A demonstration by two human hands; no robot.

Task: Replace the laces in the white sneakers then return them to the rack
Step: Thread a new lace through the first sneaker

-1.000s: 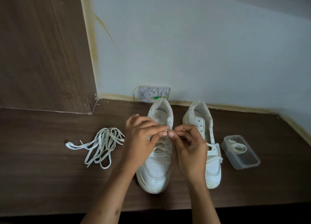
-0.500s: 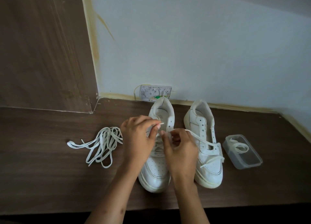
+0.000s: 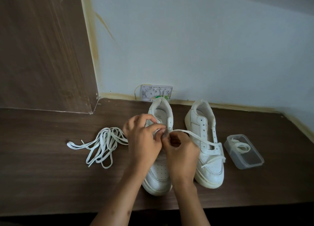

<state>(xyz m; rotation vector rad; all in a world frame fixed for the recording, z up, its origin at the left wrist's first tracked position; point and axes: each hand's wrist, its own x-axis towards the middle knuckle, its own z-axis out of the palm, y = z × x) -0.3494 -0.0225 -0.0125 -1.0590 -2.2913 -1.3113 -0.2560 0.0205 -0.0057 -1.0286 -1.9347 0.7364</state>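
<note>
While both hands work over its eyelets, the left sneaker (image 3: 158,174) stands toe-near on the dark wood table (image 3: 51,174), its heel by the far wall. A lace (image 3: 195,135) runs from the upper eyelets of this shoe rightward across the right sneaker (image 3: 206,168), its tip lying on that shoe's toe. The left hand (image 3: 144,141) has its fingers curled over the shoe's collar, thumb and forefinger pinching the lace at the top eyelets. The right hand (image 3: 181,151) is curled too, fingertips meeting the left hand's at the same spot and pinching the lace. The right sneaker stands just beside the left, mostly unlaced. A loose bundle of laces (image 3: 102,144) lies on the table to the left of the hands. Right of the shoes sits a clear box (image 3: 244,159) with a coiled lace inside. A white wall plate (image 3: 155,93) sits behind the left shoe's heel.
</note>
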